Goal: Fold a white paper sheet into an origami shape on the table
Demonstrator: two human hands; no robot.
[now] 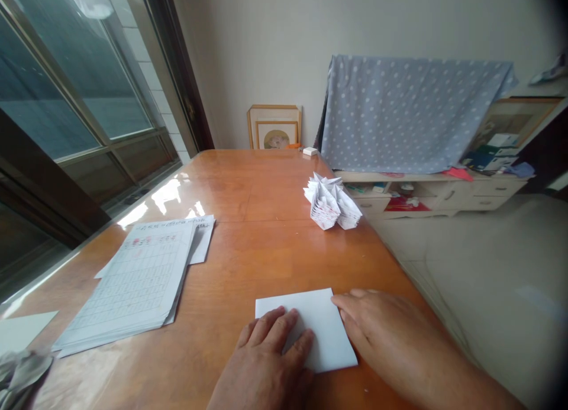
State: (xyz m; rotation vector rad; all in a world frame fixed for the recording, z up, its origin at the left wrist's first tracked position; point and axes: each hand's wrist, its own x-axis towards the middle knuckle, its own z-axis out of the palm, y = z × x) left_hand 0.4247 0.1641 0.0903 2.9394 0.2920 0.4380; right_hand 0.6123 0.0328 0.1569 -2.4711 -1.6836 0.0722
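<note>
A white folded sheet of paper lies flat on the wooden table near its front edge. My left hand rests on the sheet's lower left part, fingers stretched out flat and pressing it down. My right hand lies along the sheet's right edge, fingers extended flat with the fingertips touching the paper. Neither hand grips anything.
A stack of gridded printed sheets lies at the left. A cluster of folded paper pieces stands further back near the table's right edge. A small white box sits at the far end. Crumpled material shows at the bottom left.
</note>
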